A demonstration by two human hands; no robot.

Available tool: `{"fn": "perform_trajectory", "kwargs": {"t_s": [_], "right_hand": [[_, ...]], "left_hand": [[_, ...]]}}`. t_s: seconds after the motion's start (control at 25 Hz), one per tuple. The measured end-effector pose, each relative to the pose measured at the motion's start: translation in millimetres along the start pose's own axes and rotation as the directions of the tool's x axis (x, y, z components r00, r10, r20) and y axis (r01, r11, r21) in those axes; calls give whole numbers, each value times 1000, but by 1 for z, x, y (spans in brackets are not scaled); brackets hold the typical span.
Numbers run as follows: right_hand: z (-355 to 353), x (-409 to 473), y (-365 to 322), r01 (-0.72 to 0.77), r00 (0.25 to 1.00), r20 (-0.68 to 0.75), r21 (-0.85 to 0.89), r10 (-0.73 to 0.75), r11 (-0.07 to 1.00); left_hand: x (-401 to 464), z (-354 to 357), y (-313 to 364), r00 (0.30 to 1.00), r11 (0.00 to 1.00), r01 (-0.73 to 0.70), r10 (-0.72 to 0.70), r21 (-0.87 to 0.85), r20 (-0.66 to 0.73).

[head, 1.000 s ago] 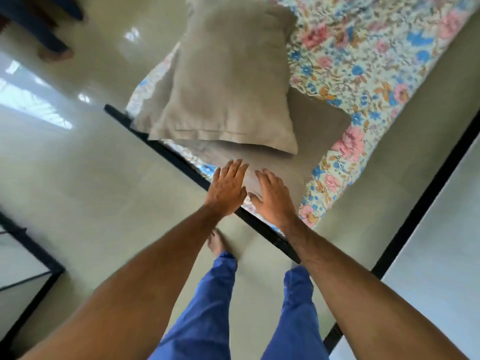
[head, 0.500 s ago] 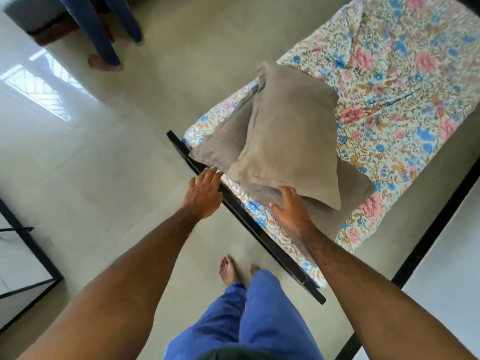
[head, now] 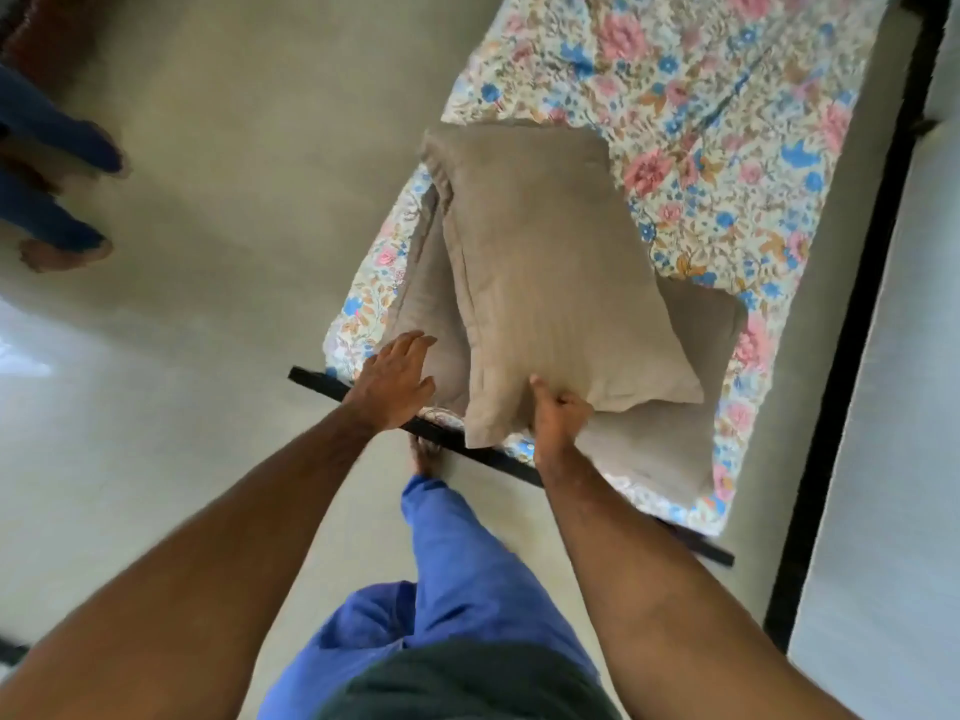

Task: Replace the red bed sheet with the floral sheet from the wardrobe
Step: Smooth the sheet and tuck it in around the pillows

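Pale glossy floor [head: 197, 356] is filling the room around a narrow bed, and a black bed frame [head: 332, 384] is serving as the landmark at the near end. Nearest the camera, blue trouser legs [head: 457, 574] are standing just short of the frame, with one bare foot [head: 423, 452] showing right beneath it. Just past the frame, the left hand [head: 392, 384] is lying flat with its fingers straight and spread, touching the lower pillow [head: 670, 433] at its left side. Beside it, the right hand [head: 558, 415] is pinching the near edge of the upper pillow [head: 545, 272], thumb on top and fingers curled under. Both beige pillows are lying stacked, the upper one askew. Under them and stretching away beyond the frame, the floral sheet [head: 701, 122] is covering the mattress. Far left of the frame, another person's legs [head: 47, 200] in blue are standing on the floor.
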State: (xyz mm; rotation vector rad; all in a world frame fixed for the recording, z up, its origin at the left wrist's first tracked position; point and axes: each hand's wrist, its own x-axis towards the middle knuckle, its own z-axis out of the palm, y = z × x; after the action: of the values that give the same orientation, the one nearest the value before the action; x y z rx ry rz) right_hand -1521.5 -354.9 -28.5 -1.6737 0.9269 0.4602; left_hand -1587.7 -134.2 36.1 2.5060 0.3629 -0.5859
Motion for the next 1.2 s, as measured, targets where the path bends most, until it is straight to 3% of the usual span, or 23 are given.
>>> {"fn": "perform_trajectory", "kwargs": {"t_s": [0.08,0.16,0.24,0.4,0.52,0.8,0.88,1.04,1.2], "right_hand": [[15,11,7,-240,961,-76,238,264,941],[29,15,3,-371,921,51,422,387,827],[38,7,-18,-348,937,150,462,315,816],[53,-13,-64,-283,959,147,597,244,751],[67,-47,-111,-202,979,141,676,145,708],[153,-191,-252,130,989,-38,684,-143,718],[171,-221,-291,198,975,-61,676,-213,710],[201,-274,-366,286,932,-46,704,-360,650],[223,-278,-421,350,879,-46,737,-474,578]], "left_hand": [[33,-12,-14,998,999,-46,45,19,50],[57,-24,-20,993,997,-74,71,27,96],[73,-36,-26,982,989,-140,132,51,136],[107,-79,-20,926,928,-328,279,178,253],[130,-129,-14,878,840,-469,409,273,249],[172,-296,-36,729,706,-684,652,184,208],[174,-331,-53,700,694,-713,697,103,152],[176,-397,-80,751,714,-640,660,-285,-31],[189,-465,-60,822,739,-567,485,-363,-297]]}}
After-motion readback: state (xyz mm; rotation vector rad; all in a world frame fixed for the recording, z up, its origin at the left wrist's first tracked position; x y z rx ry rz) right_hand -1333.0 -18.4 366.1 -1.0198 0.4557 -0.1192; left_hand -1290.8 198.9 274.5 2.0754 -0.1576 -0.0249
